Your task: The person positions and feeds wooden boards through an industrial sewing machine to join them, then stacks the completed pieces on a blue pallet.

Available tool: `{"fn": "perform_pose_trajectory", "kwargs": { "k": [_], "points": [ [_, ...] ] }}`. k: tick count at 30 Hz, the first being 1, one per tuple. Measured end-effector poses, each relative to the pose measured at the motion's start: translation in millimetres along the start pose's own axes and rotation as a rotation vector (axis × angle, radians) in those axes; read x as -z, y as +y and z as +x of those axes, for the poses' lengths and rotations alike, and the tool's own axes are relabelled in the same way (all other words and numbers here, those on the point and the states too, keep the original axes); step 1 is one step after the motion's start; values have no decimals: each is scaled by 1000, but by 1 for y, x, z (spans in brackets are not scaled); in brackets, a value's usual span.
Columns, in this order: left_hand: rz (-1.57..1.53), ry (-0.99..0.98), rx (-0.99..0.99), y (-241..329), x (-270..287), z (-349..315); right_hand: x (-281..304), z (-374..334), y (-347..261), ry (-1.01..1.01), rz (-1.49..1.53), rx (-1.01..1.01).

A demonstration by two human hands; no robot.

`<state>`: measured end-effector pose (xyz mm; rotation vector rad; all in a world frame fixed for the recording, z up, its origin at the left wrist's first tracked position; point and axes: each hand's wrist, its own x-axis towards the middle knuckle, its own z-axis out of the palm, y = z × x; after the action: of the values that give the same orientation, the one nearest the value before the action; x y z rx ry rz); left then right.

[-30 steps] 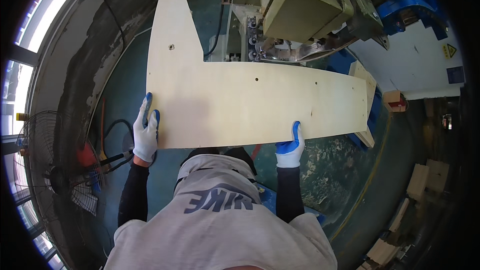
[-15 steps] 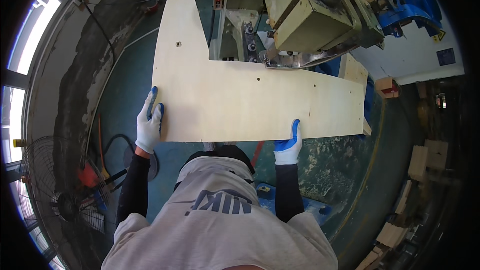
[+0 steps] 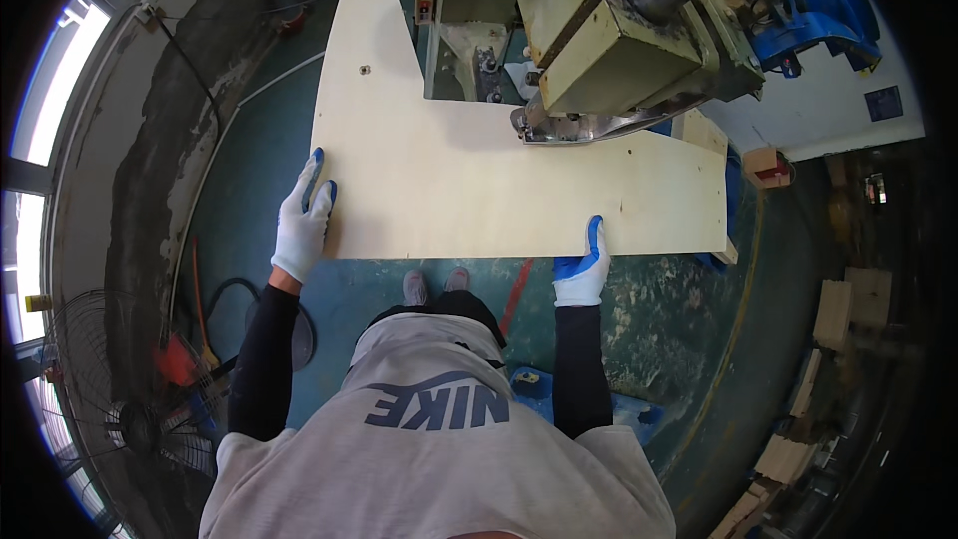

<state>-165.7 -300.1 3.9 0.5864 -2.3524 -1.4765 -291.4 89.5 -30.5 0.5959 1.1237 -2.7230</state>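
2 gloved hands [image 3: 301, 230] [image 3: 583, 279], L-shaped board [image 3: 459, 190] held, machine [image 3: 624, 65] above

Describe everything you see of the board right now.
The board is a flat, pale, wood-like L shape, its narrowing arm pointing away from the person at the left. Two metal-looking fittings sit in that arm; small dark holes show toward the right. The left hand touches its left edge; the right hand grips the near edge, thumb on top. Part of the machine overhangs its far edge; whether they touch is unclear.
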Motion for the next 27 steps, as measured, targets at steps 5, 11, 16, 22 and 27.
{"fn": "perform_pose_trajectory", "kwargs": {
  "k": [5, 11, 16, 22, 27],
  "points": [
    [51, -70, 71, -11, -5, -2, 15, 1, 5, 26, -9, 25],
    [10, -93, 19, -10, 5, 10, 0, 7, 6, 10, 26, 40],
    [-120, -187, 86, 1, 7, 16, 15, 6, 7, 37, 0, 96],
    [-288, -42, 148, 10, -5, 14, 21, 5, -3, -48, 43, 53],
    [-227, 44, 191, 33, -2, 12, 38, 17, -76, -150, 119, 109]
  ]
}}
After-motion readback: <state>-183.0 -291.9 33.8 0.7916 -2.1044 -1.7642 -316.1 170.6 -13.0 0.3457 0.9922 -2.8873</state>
